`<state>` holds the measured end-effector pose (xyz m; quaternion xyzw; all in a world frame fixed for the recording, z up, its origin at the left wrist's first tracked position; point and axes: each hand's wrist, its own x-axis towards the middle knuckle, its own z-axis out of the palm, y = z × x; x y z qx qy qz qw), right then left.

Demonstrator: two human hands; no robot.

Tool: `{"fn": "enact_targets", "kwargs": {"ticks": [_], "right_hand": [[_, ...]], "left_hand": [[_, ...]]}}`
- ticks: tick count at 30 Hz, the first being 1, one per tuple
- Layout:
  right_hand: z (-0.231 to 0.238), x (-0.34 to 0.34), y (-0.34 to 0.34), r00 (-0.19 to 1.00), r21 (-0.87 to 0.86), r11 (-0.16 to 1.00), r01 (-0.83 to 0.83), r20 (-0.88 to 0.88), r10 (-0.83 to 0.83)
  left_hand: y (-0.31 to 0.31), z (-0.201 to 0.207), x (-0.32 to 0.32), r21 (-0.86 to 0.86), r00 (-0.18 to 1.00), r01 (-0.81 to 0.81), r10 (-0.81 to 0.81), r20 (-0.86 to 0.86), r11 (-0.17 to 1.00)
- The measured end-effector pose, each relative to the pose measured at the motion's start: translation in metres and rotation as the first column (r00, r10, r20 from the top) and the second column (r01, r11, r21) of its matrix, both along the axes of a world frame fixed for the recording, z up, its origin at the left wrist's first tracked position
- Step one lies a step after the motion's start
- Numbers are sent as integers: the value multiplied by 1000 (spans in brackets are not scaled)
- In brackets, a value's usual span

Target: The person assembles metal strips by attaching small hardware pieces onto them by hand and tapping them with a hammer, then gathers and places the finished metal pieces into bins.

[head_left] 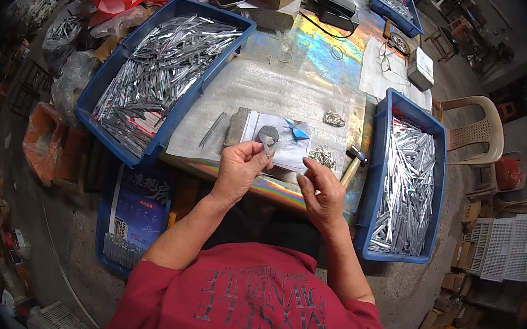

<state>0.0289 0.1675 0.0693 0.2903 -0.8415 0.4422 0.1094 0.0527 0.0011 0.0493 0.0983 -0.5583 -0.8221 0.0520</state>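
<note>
1. Worktable (298,84) under iridescent foil and grey sheet, spanning the middle of the scene.
2. Far left: large blue tray (107,82) heaped with silver metal strips (157,68).
3. Right: second blue tray (376,177) packed with more metal strips (408,181).
4. Centre, near edge: white paper pad (288,144) on a stone block, blue scrap on top.
5. Just right of the pad: hammer (353,162), lying flat.
6. Left hand (240,168) pinching a small metal piece (270,144) between thumb and fingertips, above the pad.
7. Right hand (322,191) beside it, fingers loosely curled, holding nothing visible.
</note>
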Motion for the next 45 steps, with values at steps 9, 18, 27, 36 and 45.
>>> {"fn": "enact_targets", "kwargs": {"ticks": [9, 18, 27, 36, 45], "right_hand": [[2, -6, -29, 971, -7, 977, -214, -116, 212], [-3, 6, -28, 985, -62, 995, -82, -155, 72], [-12, 11, -24, 757, -537, 824, 184, 612, 229], [-3, 23, -35, 642, -471, 843, 260, 737, 214], [-33, 29, 0, 609, -400, 881, 254, 773, 175]], "left_hand": [[9, -7, 15, -111, 984, 165, -171, -41, 980], [14, 0, 23, -679, 972, -50, -122, -203, 732], [13, -12, 29, -825, 896, -244, -206, -392, 509], [-28, -22, 30, -869, 945, -296, -13, -328, 397], [-110, -64, 4, -989, 966, -149, 211, -148, -12]]}}
